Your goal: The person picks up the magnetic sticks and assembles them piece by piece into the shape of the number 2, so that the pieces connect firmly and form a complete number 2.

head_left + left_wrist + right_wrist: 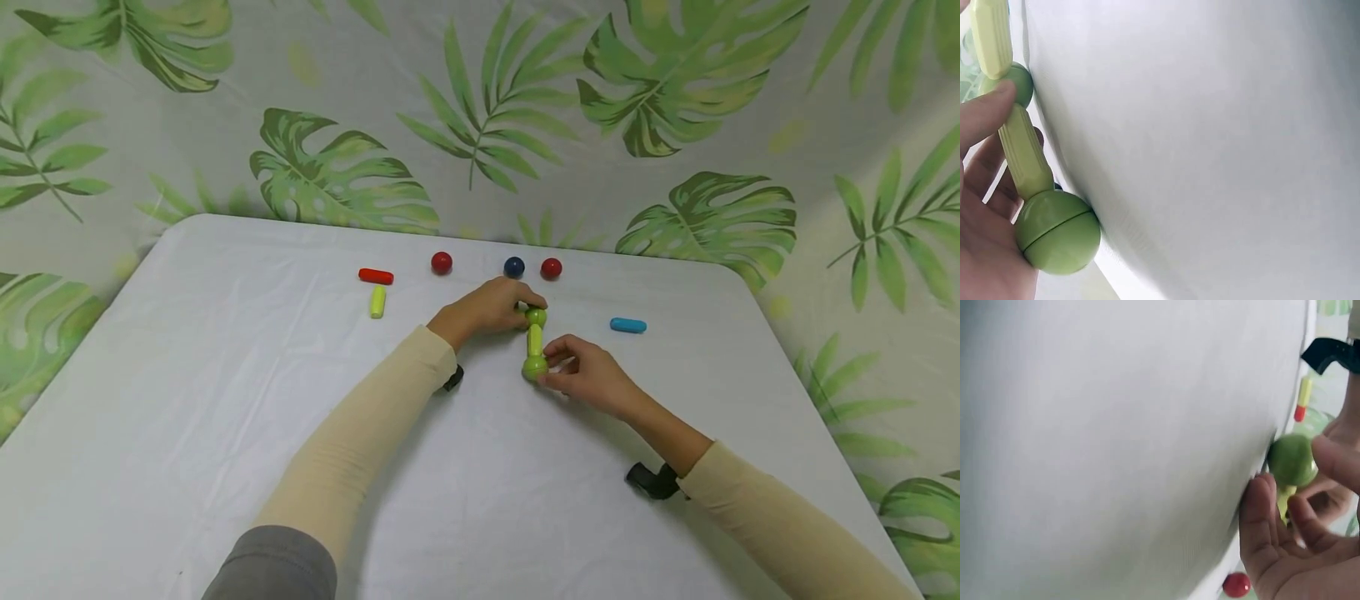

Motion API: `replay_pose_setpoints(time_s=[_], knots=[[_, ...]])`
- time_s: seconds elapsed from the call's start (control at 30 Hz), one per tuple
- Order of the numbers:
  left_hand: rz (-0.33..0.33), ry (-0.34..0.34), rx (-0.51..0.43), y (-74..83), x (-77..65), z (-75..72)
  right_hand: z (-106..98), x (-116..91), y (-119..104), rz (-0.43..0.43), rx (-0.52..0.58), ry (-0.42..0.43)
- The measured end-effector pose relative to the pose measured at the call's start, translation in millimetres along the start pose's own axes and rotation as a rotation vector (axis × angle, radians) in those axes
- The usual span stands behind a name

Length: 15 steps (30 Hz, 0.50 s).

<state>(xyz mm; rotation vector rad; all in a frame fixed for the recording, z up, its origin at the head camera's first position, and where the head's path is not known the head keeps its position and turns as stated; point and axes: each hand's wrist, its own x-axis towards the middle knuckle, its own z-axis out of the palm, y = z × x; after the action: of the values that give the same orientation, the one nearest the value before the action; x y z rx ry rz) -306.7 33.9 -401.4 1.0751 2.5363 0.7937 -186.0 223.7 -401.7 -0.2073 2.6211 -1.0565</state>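
Observation:
A toy piece made of green balls and yellow-green rods (535,340) lies between both hands. My left hand (491,307) pinches its farther green ball (1022,85) with thumb and fingers. A second rod (1025,153) and a larger seamed ball (1058,234) sit against the left palm, hidden in the head view. At the nearer green ball (535,367), my right hand (592,372) grips with thumb and fingertips. The right wrist view shows that ball close to the tabletop, the thumb (1335,462) overlapping it.
Left of the hands lie a red rod (376,276) and a yellow rod (378,302). Along the back stand a red ball (442,262), a dark blue ball (513,267) and another red ball (551,268). A blue rod (627,325) is at right on the white table (225,375).

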Motion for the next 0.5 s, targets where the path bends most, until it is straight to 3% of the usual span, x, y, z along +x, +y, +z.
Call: replay_pose_setpoints(time_s=[0.17,0.27,0.37,0.5], knots=[[0.008,-0.017,0.017,-0.3,0.2,-4.1,-7,-3,3,-0.276,-0.236,0.036],[0.018,-0.009,0.035,-2.0,-0.9,-10.4,-9,-3,4,-0.388,-0.340,0.051],[0.020,0.016,0.055,-5.4,-6.4,-20.1,-8,-3,2,-0.447,-0.405,0.044],[0.023,0.060,0.086,-12.6,-23.7,-36.2,-6,-1,1,-0.462,-0.444,0.031]])
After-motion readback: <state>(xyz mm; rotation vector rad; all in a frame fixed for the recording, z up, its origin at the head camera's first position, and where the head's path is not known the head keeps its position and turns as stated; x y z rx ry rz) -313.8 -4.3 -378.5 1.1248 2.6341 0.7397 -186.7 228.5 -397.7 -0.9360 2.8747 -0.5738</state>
